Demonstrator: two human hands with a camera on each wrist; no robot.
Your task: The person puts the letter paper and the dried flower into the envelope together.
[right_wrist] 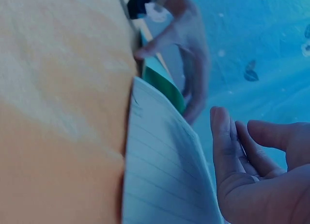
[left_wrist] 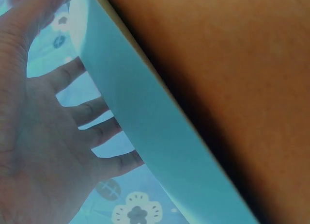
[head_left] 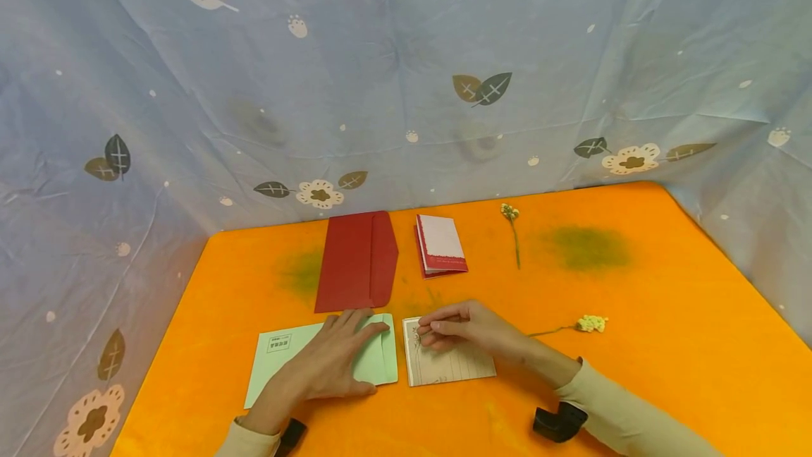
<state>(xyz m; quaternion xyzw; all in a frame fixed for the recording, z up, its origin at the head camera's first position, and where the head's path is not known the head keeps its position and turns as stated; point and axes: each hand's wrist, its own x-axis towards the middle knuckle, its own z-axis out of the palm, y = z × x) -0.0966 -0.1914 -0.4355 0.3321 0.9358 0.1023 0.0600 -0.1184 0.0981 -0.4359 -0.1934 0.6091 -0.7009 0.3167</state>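
A pale green envelope (head_left: 304, 333) lies at the front left of the table, its flap toward the right. My left hand (head_left: 336, 358) spreads over it, fingertips at its far edge and thumb near the flap. In the left wrist view the fingers (left_wrist: 101, 132) reach along the envelope's edge (left_wrist: 145, 107). Just right of it lies a folded lined letter sheet (head_left: 450, 369) with a floral print. Above the sheet's far part hovers my right hand (head_left: 469, 330), fingers loosely bent. The right wrist view shows a gap between thumb and fingers (right_wrist: 224, 132), nothing held there.
Behind the green envelope lies a red envelope (head_left: 349, 259). A folded red and white card (head_left: 442, 240) is beside it. One dried flower (head_left: 510, 214) lies at the back right, another yellow one (head_left: 591, 324) right of my right hand. Patterned cloth (head_left: 393, 90) walls the orange table (head_left: 666, 288).
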